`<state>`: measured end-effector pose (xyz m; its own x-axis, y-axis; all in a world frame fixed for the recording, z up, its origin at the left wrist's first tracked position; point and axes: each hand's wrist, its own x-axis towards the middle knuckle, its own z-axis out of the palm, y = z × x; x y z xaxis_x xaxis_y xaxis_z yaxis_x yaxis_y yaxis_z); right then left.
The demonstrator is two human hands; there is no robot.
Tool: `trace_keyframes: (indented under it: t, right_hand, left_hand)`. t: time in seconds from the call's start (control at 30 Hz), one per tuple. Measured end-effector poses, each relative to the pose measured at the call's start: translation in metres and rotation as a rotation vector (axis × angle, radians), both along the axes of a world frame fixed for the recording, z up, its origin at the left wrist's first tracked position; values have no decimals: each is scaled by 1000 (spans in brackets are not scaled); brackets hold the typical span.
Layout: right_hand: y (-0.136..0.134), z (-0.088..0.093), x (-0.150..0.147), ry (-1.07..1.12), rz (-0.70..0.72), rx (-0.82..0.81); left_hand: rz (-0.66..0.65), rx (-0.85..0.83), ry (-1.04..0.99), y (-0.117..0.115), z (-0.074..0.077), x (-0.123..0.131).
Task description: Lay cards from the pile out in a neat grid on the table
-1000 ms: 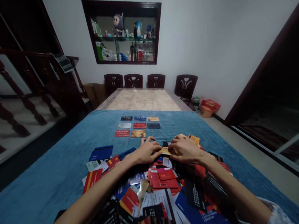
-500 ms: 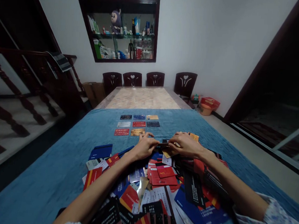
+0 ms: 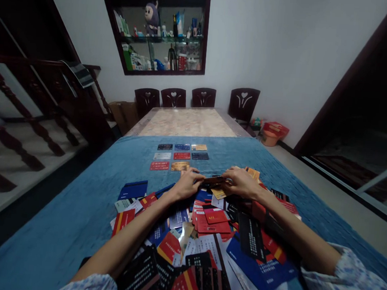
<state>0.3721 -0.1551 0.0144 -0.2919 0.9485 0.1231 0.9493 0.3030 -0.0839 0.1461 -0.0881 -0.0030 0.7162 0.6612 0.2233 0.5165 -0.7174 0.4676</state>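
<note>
Between my two hands a dark card (image 3: 212, 179) is held nearly edge-on, just above the far side of a heap of cards. My left hand (image 3: 188, 183) pinches its left end, and my right hand (image 3: 240, 182) grips its right end. Below and around them spreads the heap of mixed cards (image 3: 212, 227), red, blue, black, white and gold, overlapping at many angles. Beyond my left hand several cards lie face up in neat rows, among them a red card (image 3: 182, 156) and a gold card (image 3: 180, 166), partly behind my fingers.
A blue cloth (image 3: 85, 199) covers the near part of the table, with the bare patterned tabletop (image 3: 188, 121) beyond it. Dark chairs (image 3: 204, 97) stand at the far end. A wooden railing (image 3: 26, 100) is at left, and a red-and-orange container (image 3: 272, 134) sits on the floor at right.
The view has tipped slightly downward. More of the dark card shows between my hands, as my right fingers have shifted a little to the right along it.
</note>
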Motion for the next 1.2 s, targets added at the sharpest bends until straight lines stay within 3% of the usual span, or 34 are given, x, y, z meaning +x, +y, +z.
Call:
trace_keyframes:
  t: [0.23,0.57,0.97,1.2]
  right_hand:
    - [8,-18,8,196,54,99]
    - [7,-18,0,429,93,284]
    - [7,-27,-20,258,161,537]
    - [9,-21,-29,262,125,449]
  left_hand:
    - [-5,-8,-9,3,-3,-2]
    - [20,13,-34,3,1,-2]
    - [-22,97,-329,-5,15,-2]
    - [10,140,-270,-8,23,-2]
